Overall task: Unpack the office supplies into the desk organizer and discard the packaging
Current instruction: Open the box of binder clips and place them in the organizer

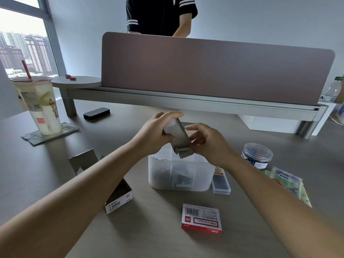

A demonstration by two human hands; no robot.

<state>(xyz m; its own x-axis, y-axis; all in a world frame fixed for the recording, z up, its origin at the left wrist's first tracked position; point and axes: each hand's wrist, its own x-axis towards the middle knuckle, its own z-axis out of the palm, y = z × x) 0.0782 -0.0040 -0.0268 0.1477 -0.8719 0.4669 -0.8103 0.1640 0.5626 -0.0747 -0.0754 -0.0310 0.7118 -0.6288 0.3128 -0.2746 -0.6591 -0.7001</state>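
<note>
A small grey box [181, 140] is held tilted above the translucent organizer [179, 175], gripped at its upper end by the left hand [156, 133] and pinched along its right side by the right hand [206, 142]; its lower flap hangs open over the organizer's rim. Dark contents, possibly paper clips, are seen dimly through the organizer's frosted wall. The organizer is crowded on the right by a clear plastic case [220, 181] touching its side, a round tub [256, 155] further back, and sticker packets [286, 183] near the counter [149, 229] edge. In front lies a red and white staple box [202, 218]; to the left an opened carton [119, 197] and a torn cardboard piece [83, 161] are partly covered by the left forearm. A drink cup [39, 105] and a dark eraser [96, 113] are set well apart at the back left. Behind, the raised shelf [186, 104] and partition [214, 69] close off the far side; open surface is left along the near edge.
</note>
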